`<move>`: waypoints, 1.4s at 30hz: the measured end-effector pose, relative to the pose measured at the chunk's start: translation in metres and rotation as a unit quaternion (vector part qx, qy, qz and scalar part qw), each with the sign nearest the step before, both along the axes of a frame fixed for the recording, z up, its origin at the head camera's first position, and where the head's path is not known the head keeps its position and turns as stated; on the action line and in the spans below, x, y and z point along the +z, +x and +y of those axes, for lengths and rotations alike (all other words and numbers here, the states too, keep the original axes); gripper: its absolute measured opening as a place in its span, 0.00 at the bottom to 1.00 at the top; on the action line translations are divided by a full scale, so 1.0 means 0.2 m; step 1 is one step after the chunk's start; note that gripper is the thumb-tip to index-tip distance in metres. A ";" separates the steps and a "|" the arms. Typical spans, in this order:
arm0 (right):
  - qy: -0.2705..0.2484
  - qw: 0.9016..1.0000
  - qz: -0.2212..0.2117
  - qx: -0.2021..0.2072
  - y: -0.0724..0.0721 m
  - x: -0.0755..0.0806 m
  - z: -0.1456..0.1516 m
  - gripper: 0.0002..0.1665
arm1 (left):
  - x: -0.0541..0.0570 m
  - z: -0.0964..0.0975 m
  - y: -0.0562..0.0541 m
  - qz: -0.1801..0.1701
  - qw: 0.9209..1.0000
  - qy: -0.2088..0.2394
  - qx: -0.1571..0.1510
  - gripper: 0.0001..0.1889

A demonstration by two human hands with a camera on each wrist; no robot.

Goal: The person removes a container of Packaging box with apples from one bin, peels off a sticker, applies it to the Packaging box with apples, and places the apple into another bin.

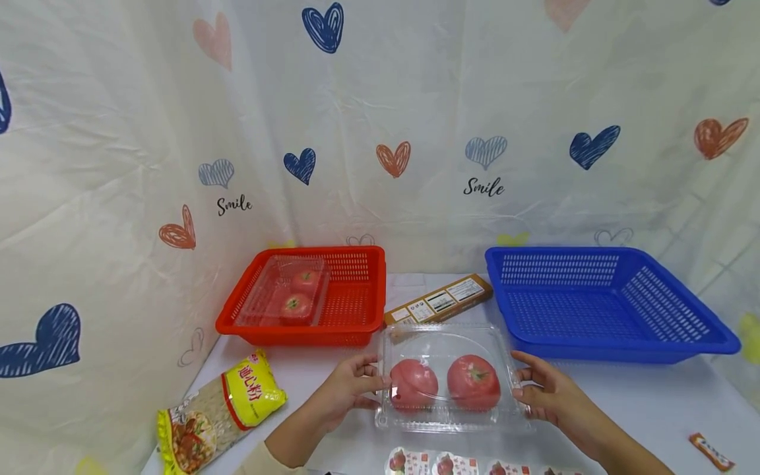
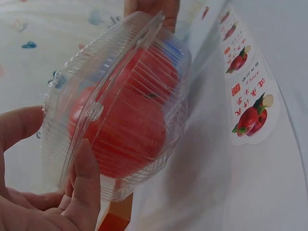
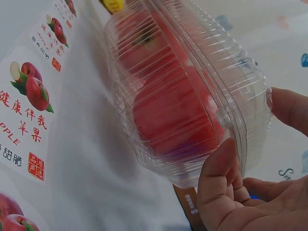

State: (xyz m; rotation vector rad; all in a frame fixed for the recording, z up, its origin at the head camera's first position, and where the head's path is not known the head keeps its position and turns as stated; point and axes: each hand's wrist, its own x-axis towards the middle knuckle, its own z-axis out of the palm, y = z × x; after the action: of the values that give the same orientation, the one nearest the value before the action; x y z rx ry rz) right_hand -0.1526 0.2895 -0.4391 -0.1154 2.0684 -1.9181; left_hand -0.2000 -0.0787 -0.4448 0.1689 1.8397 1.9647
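A clear plastic clamshell box (image 1: 445, 422), its lid down over the base, is held up above the white table between both hands. Inside it sit two red tomatoes (image 1: 413, 384), the right one showing a green stem end. My left hand (image 1: 350, 388) pinches the left rim, with the thumb (image 2: 86, 166) pressed near the small clasp. At the opposite end, my right hand (image 1: 549, 396) pinches the right rim between thumb (image 3: 219, 168) and fingers. In both wrist views the ribbed walls and the tomatoes (image 2: 127, 130) show through the plastic.
A red basket (image 1: 356, 336) at back left holds another clamshell (image 1: 255, 297) with two tomatoes. A blue basket (image 1: 594, 346) stands at back right, a long brown box (image 1: 442, 300) between them. A yellow food bag (image 1: 222, 412), apple stickers (image 1: 454, 464) and a small packet (image 1: 710, 451) lie nearer.
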 end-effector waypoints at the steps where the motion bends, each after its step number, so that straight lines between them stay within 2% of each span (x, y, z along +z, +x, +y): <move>1: 0.001 1.000 0.000 -0.001 0.00 -0.01 0.00 0.46 | -0.01 0.00 0.00 0.000 1.000 -0.001 0.001 0.33; 8: -0.001 1.000 0.004 -0.008 -0.02 -0.04 0.00 0.46 | -0.06 0.02 -0.05 -0.001 1.000 -0.014 0.006 0.33; 14: 0.008 1.000 -0.007 -0.021 -0.06 -0.06 -0.02 0.47 | -0.09 0.01 -0.09 0.006 1.000 -0.023 0.020 0.33; 23: 0.008 1.000 -0.012 -0.015 -0.08 -0.10 -0.01 0.46 | -0.13 0.01 -0.08 -0.015 0.999 -0.028 0.034 0.34; 33: 0.012 0.999 -0.021 -0.030 -0.07 -0.13 -0.01 0.45 | -0.15 0.00 -0.07 -0.030 0.998 -0.038 0.026 0.36; 38: 0.037 0.998 -0.019 -0.050 -0.05 -0.12 -0.01 0.42 | -0.17 -0.02 -0.08 -0.013 0.998 -0.053 0.014 0.35; 42: 0.048 0.997 -0.024 -0.049 -0.02 -0.12 0.01 0.40 | -0.18 -0.08 -0.06 0.006 0.995 -0.100 0.004 0.30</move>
State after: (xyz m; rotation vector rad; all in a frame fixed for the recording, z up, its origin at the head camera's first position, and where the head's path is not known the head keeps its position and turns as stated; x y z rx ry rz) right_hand -0.1559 0.2918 -0.4624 0.0558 2.1658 -1.8543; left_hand -0.2120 -0.0943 -0.4810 0.1111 2.0330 1.7741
